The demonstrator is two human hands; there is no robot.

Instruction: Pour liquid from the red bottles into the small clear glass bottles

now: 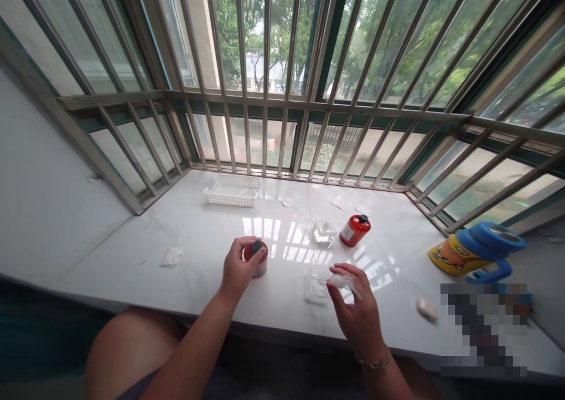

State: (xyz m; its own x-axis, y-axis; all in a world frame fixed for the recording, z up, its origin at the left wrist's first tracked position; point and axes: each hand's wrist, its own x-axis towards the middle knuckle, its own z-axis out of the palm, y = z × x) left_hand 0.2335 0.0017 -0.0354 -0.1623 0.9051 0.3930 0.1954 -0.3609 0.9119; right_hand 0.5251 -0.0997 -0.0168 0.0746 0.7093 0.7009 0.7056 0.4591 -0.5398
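Note:
My left hand (236, 267) is wrapped round a red bottle (262, 267) with a black cap, which stands upright on the white counter. In my right hand (359, 315) a crumpled, whitish, see-through piece (342, 282) is pinched between thumb and fingers; whether it is tissue or thin plastic I cannot tell. Just left of that hand, partly behind it, lies a small clear plastic box (316, 291). A second clear box (324, 231) sits farther back. Beside it is another red bottle (354, 231), with a black cap and a pale label.
Toward the window stands a white perforated basket (232, 199). Crumpled white scraps lie at left (171, 257) and near the window (339, 203). On the right are a yellow and blue jug (463, 252) and a small pale case (426, 309). Metal bars (267, 103) close off the back.

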